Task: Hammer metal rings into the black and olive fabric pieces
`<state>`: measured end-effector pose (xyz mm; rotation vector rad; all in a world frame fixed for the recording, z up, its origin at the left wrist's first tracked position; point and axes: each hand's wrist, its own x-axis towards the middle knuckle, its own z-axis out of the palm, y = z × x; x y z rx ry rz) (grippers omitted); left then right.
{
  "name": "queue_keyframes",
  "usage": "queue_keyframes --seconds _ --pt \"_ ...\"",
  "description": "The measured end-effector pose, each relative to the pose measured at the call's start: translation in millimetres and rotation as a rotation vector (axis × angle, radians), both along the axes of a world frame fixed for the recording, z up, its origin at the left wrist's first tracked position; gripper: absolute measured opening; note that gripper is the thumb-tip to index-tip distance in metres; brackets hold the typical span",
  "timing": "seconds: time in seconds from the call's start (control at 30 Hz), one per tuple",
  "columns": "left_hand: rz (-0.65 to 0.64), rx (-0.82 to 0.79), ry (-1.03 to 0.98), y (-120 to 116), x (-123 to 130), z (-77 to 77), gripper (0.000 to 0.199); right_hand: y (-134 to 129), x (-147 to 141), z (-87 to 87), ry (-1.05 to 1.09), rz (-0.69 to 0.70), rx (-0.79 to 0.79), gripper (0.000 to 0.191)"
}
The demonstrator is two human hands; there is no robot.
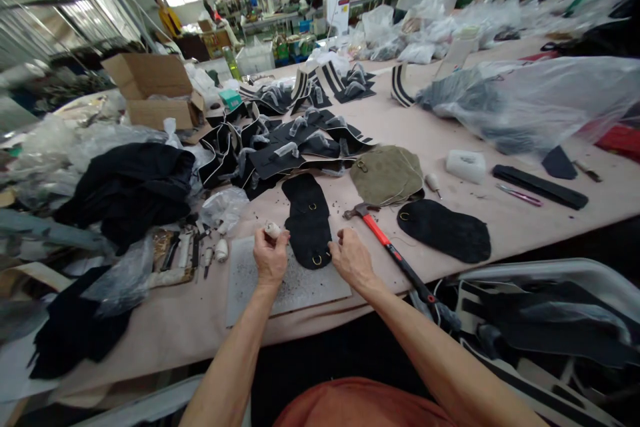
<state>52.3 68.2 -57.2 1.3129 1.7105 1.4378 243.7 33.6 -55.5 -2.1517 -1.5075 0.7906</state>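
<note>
My left hand (271, 257) is closed round a white-wrapped tool handle (273, 229); the tool's tip is hidden. Black fabric pieces (306, 233) with brass-coloured D-rings lie in front of me, the nearest overlapping a speckled pale board (250, 280). At the right edge of the nearest piece, my right hand (351, 257) has its fingertips pinched together by the rim. A claw hammer (390, 247) with a red and black handle rests just right of that hand. Farther right lies another black piece (445, 230) with a ring.
Olive pieces (387, 173), a white-handled awl (433, 183), a white roll (465, 165) and pink-handled tweezers (520, 195) lie beyond the hammer. Striped dark parts (290, 143) are heaped behind. A tool tray (175, 257) and black cloth (135, 187) sit left; a filled bin (550, 273) stands right.
</note>
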Motion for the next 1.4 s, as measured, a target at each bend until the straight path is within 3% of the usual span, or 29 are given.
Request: queue_keyframes --seconds 0.1,0.2,0.4,0.53,0.67,0.87,1.0,1.07,1.2,1.3,1.4 --pt "0.045 0.022 0.106 -6.4 -7.2 -10.0 0.032 14.3 -1.4 -1.9 0.047 -0.027 -0.054 0.039" --pt "0.072 0.024 0.086 -10.1 -10.4 -19.3 0.032 37.2 -5.1 -4.7 0.044 -0.021 -0.106 0.032" --pt "0.015 -0.040 -0.033 -6.9 -19.2 -28.3 0.033 69.2 -10.6 -14.9 -0.058 -0.048 0.016 0.023" --pt "0.018 -0.042 -0.056 -6.0 -20.5 -30.0 0.032 77.7 -8.6 -17.7 -0.104 0.051 0.055 0.016" --pt "0.025 -0.052 -0.113 -5.5 -18.6 -29.8 0.033 94.5 -12.0 -9.6 -0.089 0.114 0.112 0.018" --pt "0.010 -0.063 -0.155 -5.6 -16.8 -26.0 0.032 166.3 -19.5 12.6 -0.017 0.099 0.195 0.024" --pt "0.030 -0.084 -0.123 -3.3 -16.7 -22.5 0.033 198.8 -15.8 10.9 -0.035 0.061 0.142 0.026" --pt "0.032 -0.115 -0.102 -3.3 -16.7 -20.2 0.035 193.5 -10.9 7.9 -0.055 0.053 0.139 0.029" --pt "0.094 -0.206 0.058 -3.2 -19.0 -16.7 0.039 153.9 12.8 6.4 -0.113 0.080 0.189 0.030" --pt "0.148 -0.244 0.223 4.2 -22.6 -18.7 0.039 119.8 51.1 6.1 -0.227 0.113 0.245 0.028" --pt "0.162 -0.282 0.281 9.0 -23.4 -19.3 0.042 83.2 107.6 8.6 -0.356 0.005 0.166 0.026"
